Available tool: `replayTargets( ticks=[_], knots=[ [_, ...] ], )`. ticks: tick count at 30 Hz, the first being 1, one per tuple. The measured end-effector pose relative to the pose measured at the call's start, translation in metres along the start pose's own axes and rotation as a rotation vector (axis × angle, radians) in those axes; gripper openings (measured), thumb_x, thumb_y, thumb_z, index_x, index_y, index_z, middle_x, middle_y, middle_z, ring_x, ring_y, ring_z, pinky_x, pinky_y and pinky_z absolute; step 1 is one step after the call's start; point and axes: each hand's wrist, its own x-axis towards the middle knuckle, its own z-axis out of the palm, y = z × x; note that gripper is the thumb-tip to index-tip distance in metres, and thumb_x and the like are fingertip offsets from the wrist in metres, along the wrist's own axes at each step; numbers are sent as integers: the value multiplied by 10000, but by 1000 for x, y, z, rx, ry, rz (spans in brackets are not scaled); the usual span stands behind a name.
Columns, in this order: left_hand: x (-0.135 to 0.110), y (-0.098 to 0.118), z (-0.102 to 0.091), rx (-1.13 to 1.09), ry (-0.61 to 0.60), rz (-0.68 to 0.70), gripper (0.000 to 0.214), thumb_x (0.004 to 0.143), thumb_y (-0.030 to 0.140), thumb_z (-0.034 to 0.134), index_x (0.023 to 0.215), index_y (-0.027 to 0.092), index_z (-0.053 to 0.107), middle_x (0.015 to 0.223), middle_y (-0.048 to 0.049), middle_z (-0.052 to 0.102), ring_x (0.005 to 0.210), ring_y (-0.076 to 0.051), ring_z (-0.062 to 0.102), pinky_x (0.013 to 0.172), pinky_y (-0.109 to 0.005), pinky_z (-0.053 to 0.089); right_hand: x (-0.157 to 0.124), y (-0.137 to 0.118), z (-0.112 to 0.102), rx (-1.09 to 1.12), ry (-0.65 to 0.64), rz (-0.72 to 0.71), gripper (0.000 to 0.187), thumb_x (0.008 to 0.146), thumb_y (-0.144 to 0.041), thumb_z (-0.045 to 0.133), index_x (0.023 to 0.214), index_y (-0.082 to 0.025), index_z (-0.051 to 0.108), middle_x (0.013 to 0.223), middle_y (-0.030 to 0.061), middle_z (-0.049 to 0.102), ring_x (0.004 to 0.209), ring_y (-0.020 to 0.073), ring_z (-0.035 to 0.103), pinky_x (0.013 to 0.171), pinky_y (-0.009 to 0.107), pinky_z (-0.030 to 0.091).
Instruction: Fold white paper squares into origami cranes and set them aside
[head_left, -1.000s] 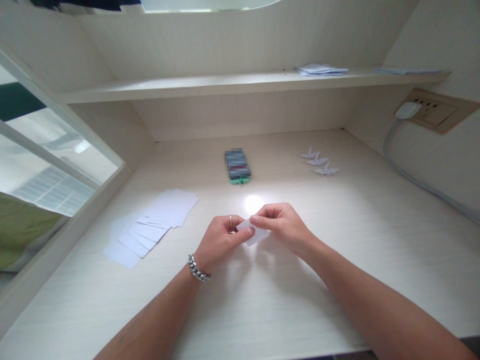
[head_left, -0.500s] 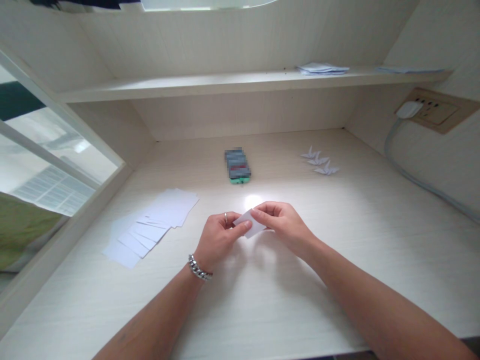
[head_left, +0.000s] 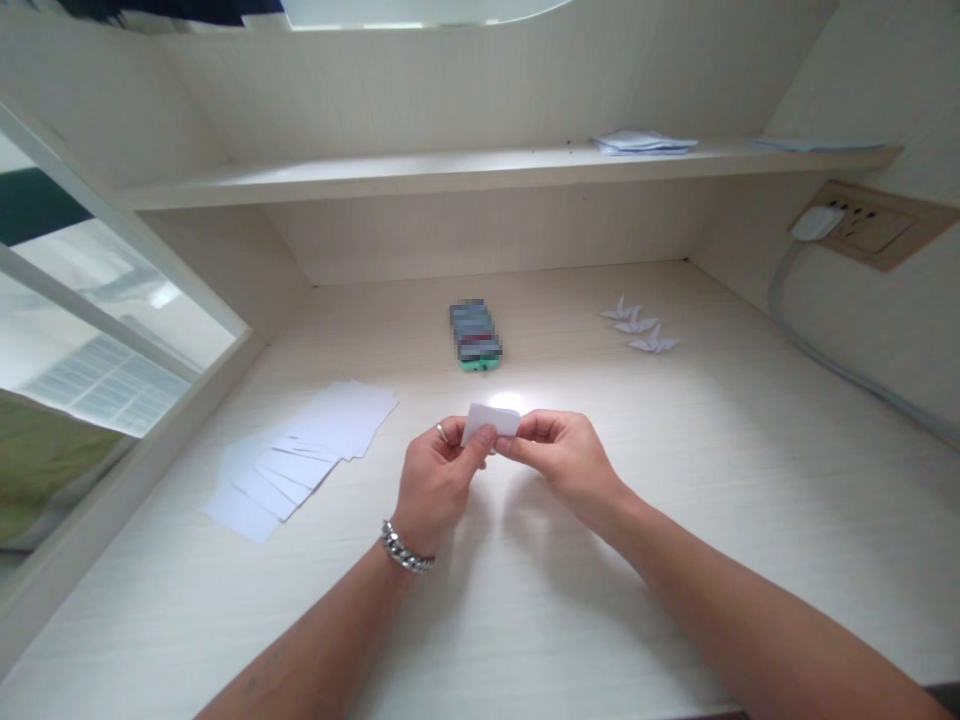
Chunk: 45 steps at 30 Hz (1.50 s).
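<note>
- Turned the small white paper since half a second ago from corner-down to broadside, and swung the left hand slightly toward the back with it.
- Gripping the paper by its left side in the left hand, thumb across the near face, fingers behind.
- Pinching at the lower right edge with the right hand, thumb and fingertips close together; cannot tell how firmly.
- Held between both hands over the desk, seemingly raised off it, on the near side of the blurred dark device.
- To work the fold well, probably best to match edges and corners first, pin with the left thumb, then run the right fingertips outward along the crease.
- Better to press lightly until aligned; likely hard to undo a skewed crease.
- Pointing its long axis left to right, sloping slightly down rightward along the top, with the upper edge facing away from the body.
</note>
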Motion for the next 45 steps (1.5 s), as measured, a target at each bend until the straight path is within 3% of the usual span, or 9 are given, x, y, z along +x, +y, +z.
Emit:
replayTargets(
  ticks=[10,15,28,37,45],
  knots=[
    [-1,1,5,29,57,31,194,773,316,697,706,146,631,590,24,556,568,-103,477,552,-233,376,-1,1,5,88,42,20,220,612,-342,833,715,-171,741,712,35,722,663,152,618,685,303,470],
    [-1,-2,6,35,66,0,209,775,333,689,724,140,628,596,19,560,561,-107,478,541,-239,372,-2,-1,10,153,143,72,219,561,-320,851,618,-165,708,589,10,671,568,120,564,591,271,433],
    [-3,4,7,59,79,-38,245,741,347,720,645,143,625,545,31,548,515,-96,465,506,-223,359,1,0,5,84,123,140,295,570,-396,834,630,-158,670,614,20,654,591,134,570,591,279,440],
    [-1,-1,6,-11,37,-91,221,729,340,735,714,125,683,618,-7,621,549,-102,497,522,-222,388,2,4,3,46,133,86,298,598,-394,825,652,-140,679,595,26,648,556,125,540,556,278,415],
    [0,0,6,-55,114,-68,206,696,315,770,698,127,687,617,-9,655,568,-110,548,553,-222,423,0,2,8,91,140,111,297,592,-405,824,629,-148,680,567,12,627,544,121,539,569,280,447]
  ],
)
